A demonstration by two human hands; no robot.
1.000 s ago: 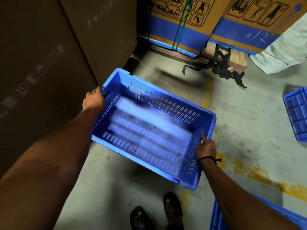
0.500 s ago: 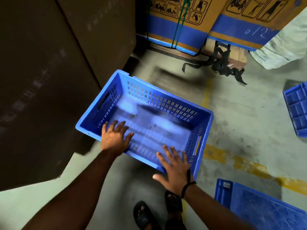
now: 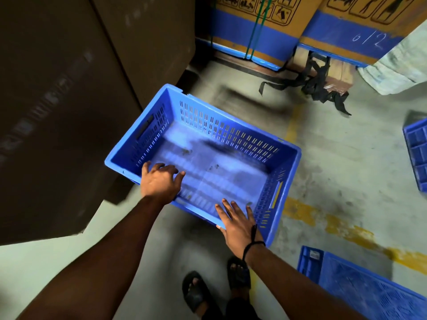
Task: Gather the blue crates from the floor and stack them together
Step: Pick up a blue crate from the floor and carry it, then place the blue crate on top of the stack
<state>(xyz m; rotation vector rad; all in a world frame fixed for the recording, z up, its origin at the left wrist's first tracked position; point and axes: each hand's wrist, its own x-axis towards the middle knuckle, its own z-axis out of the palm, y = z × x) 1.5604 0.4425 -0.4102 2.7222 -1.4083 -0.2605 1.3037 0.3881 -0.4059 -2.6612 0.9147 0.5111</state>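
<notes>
Blue plastic dominated the head-camera view as the blue crate (image 3: 208, 158) lay low against a tall brown carton (image 3: 69, 112) on its left, though whether it rested fully on the concrete floor (image 3: 346, 172) could not be told. A second before, both hands had carried it by its short ends; they had since let go and shifted to its near long wall. The left hand (image 3: 161, 181) hooked bent fingers over that rim, gripping it, while the right hand (image 3: 238, 225) lay with straight fingers across the rim near the right corner, loose and clasping nothing. That change suggested the carry was over and the crate was being nudged or re-gripped for stacking. Inside, the crate held nothing but a few dark specks on its slatted bottom. A second crate (image 3: 360, 292) lay close off its near right corner and a third crate (image 3: 417, 153) well to its right, both apparently uncollected. Printed cartons (image 3: 254, 31) and black straps (image 3: 318, 88) lay beyond its far side.
</notes>
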